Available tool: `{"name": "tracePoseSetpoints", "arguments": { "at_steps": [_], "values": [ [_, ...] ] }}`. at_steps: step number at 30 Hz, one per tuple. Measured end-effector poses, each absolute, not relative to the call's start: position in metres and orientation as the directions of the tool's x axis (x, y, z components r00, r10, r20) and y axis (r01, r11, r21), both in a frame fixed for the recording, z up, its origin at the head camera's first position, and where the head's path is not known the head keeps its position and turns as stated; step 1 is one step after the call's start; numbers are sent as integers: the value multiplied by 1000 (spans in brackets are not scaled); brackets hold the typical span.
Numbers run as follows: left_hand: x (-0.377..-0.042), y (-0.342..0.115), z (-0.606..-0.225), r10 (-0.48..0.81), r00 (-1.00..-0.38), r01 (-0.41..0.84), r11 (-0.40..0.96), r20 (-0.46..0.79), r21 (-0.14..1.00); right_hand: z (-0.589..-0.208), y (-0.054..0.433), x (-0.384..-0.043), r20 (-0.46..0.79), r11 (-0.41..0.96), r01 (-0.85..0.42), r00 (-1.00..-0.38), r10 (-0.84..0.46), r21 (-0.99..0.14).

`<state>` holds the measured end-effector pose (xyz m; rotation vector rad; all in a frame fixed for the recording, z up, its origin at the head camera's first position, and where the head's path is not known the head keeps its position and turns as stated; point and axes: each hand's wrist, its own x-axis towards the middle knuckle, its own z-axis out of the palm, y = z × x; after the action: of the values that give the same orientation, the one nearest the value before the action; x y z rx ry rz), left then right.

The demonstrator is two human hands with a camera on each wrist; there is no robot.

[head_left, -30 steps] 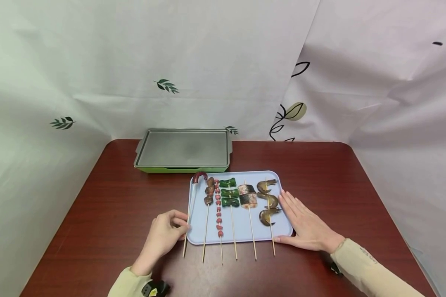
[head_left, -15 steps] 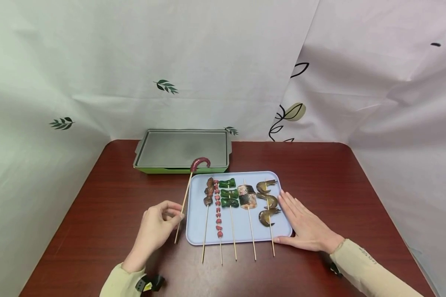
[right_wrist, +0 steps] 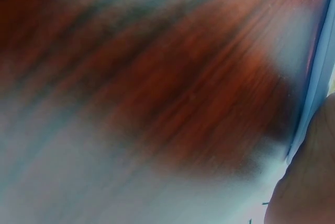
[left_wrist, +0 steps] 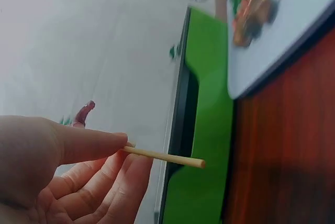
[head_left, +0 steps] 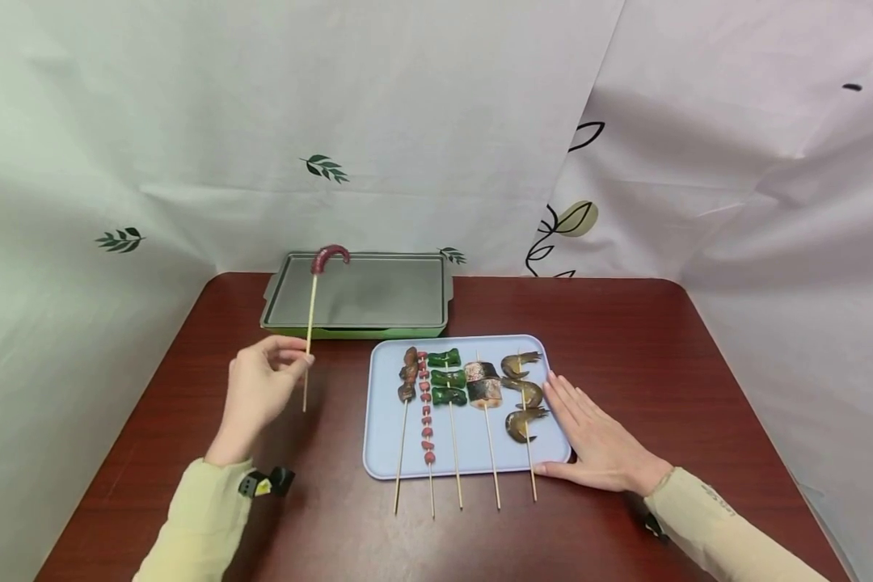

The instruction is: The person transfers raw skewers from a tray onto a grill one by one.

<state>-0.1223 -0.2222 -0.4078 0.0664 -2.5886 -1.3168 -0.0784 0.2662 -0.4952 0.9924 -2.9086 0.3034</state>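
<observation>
Between thumb and fingers, my left hand [head_left: 265,384] pinches the wooden stick of a skewer [head_left: 310,319] topped by a dark red, hooked piece like an octopus tentacle. The stick stands nearly upright, and its red end overlaps the grill plate [head_left: 378,295] in the head view. In the left wrist view the stick's blunt end [left_wrist: 196,162] pokes out past the fingertips. My right hand [head_left: 600,440] rests with straight fingers along the right edge of the pale blue tray [head_left: 385,436]. Several skewers lie on that tray: brown meat [head_left: 409,373], red pieces [head_left: 427,410], green peppers [head_left: 448,378], fish [head_left: 484,384] and shrimp [head_left: 525,396].
The grill has a green base [head_left: 364,332] and stands at the back left of the red-brown table [head_left: 626,339]. Behind the table hangs a white cloth [head_left: 422,121] with leaf prints. Skewer sticks jut over the tray's front edge.
My left hand has lifted the tentacle skewer off the tray's left side and carried it left and forward, up to the grill. The right hand stays on the tray edge.
</observation>
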Motion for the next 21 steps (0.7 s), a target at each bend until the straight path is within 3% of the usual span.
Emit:
{"name": "tracePoseSetpoints", "arguments": {
  "at_steps": [21],
  "values": [
    [-178,-280,-400,-232,-971,-215,728,-61,651,-496,266,-78,136,769,-611,-792,-595,-188]
  ]
}}
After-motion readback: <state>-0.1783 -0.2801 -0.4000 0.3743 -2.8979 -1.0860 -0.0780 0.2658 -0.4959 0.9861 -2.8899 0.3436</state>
